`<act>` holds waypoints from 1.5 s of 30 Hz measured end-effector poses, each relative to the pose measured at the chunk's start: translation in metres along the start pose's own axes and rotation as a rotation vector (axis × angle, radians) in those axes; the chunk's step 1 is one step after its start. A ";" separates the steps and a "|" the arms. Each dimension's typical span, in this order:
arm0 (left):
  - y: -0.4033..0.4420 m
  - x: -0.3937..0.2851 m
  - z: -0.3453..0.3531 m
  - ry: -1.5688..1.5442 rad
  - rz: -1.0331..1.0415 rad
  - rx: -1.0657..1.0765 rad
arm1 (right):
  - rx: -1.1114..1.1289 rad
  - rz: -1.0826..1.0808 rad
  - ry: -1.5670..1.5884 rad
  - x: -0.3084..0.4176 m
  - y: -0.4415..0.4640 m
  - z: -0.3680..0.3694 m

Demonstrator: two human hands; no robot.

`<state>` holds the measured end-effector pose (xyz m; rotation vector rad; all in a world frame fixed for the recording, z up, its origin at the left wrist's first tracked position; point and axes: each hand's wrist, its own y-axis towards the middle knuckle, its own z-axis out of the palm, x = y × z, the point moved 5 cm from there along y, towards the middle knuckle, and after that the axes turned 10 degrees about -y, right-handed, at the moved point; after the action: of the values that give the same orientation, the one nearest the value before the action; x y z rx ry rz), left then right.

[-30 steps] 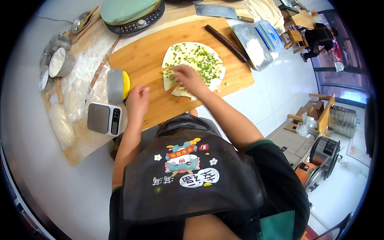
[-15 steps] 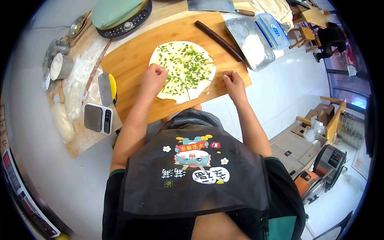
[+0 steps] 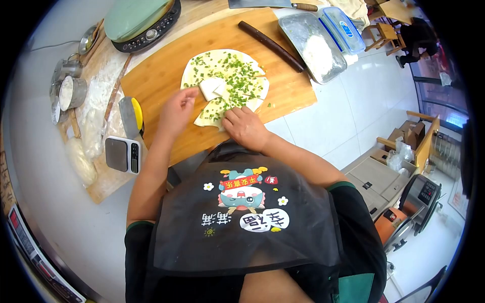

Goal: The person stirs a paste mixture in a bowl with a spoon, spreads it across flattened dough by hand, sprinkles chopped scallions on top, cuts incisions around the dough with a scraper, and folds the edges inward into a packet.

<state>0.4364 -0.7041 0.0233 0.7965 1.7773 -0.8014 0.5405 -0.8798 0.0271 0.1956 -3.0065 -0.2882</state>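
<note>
A flat round of dough (image 3: 197, 76) strewn with chopped green scallions lies on the wooden board (image 3: 156, 101), with slits cut in from its edge. On its left side a plain white flap of dough (image 3: 211, 89) is folded over the scallions. My left hand (image 3: 178, 112) is just left of this flap, fingers stretched towards it and holding nothing. At the near edge of the round, my right hand (image 3: 246, 127) has its fingers curled on the dough; the fingertips are partly hidden.
A dark rolling pin (image 3: 270, 45) lies across the board's far right, beside a clear container of flour (image 3: 318, 53). Leftward are a yellow-handled scraper (image 3: 132, 116), a kitchen scale (image 3: 122, 154), a dough roll (image 3: 81, 160) and a metal cup (image 3: 73, 93). A green electric griddle (image 3: 139, 22) and a cleaver (image 3: 260, 3) stand farther back.
A left section of the dough has been folded inward. My left hand has let go and drawn back to the left; my right hand has moved left onto the dough's near edge.
</note>
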 end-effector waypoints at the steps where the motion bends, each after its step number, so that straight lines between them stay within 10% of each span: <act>1: -0.009 -0.003 0.002 0.291 0.149 0.020 | 0.013 -0.002 -0.018 0.002 0.003 0.000; 8: 0.009 -0.036 0.073 0.616 0.638 0.125 | -0.011 0.004 -0.045 0.006 0.004 -0.001; 21: -0.037 -0.005 0.031 0.862 0.617 0.179 | -0.037 0.060 -0.082 0.003 0.003 0.014; 24: -0.024 -0.012 0.028 0.790 0.551 0.152 | -0.056 0.138 0.020 -0.005 0.010 0.014; 27: 0.004 0.010 0.012 0.235 -0.034 0.144 | 0.125 0.474 0.417 -0.032 0.017 0.016; 34: 0.090 0.059 -0.004 0.009 -0.214 0.038 | 0.120 0.881 0.896 -0.130 0.047 0.041; 36: 0.097 0.050 -0.008 0.279 -0.115 0.051 | 0.031 0.761 0.503 -0.130 0.047 0.009; 39: 0.088 0.034 -0.009 -0.237 -0.068 -0.119 | -0.061 0.397 0.122 -0.101 0.021 -0.019; 45: 0.021 -0.025 0.017 0.514 0.470 -0.066 | 0.082 -0.084 -0.225 -0.054 -0.026 -0.020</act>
<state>0.4697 -0.7101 0.0388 1.3997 1.9233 -0.2314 0.5992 -0.9009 0.0358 0.3187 -3.2414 -0.2067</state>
